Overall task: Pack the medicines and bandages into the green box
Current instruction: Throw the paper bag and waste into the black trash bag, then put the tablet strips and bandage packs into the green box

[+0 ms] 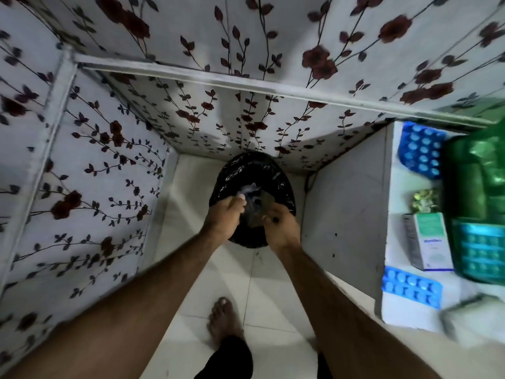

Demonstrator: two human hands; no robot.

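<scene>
Both my arms reach down over a bin lined with a black bag (254, 170) on the floor. My left hand (224, 218) pinches a crumpled clear wrapper (250, 190) above the bin's mouth. My right hand (282, 228) grips a flat brown scrap (263, 205) beside it. At the right, on a white table (396, 310), stands the translucent green box (475, 192). Around it lie a blue blister pack (420, 149), a second blue blister pack (410, 285), a white-and-green medicine carton (426, 242) and a small gold-green packet (425, 201). A teal blister pack (481, 247) shows through the box's wall.
Floral-papered walls (95, 173) close in the bin at the left and back. The table's grey side panel (347, 201) stands right of the bin. My bare foot (222, 318) rests on the white tiled floor (273, 310).
</scene>
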